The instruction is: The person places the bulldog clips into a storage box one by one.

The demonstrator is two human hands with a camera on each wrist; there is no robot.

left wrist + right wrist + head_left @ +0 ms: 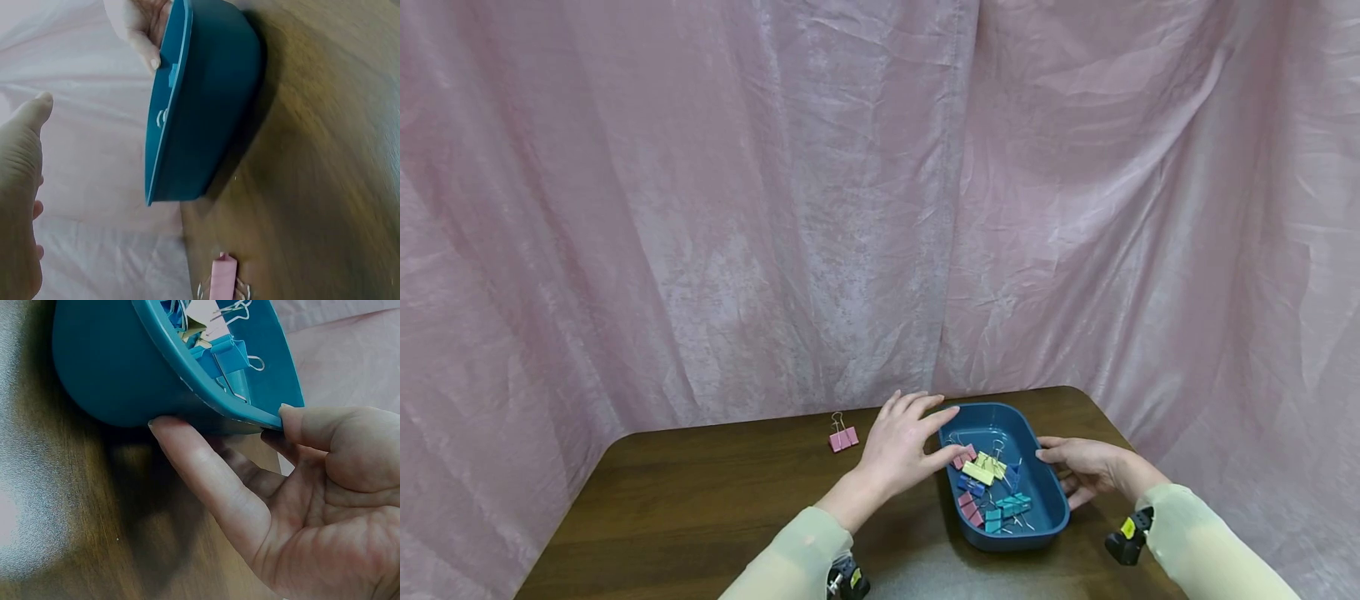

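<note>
A dark blue plastic bin (1052, 508) stands at the right of the table with several binder clips in it, among them yellow (977, 473), teal (1015, 504), pink (970, 508) and blue ones. My right hand (1086, 468) grips the bin's right side; in the right wrist view its thumb (306, 428) lies on the rim and the other fingers are against the outer wall. Over the bin's left edge, my left hand (902, 442) is spread with nothing in it. Its thumb (34, 112) is apart from the bin in the left wrist view.
One pink binder clip (843, 438) lies outside the bin, near the table's back edge, left of my left hand. The brown wooden table (700, 500) has rounded back corners. Pink curtains (850, 208) hang right behind it.
</note>
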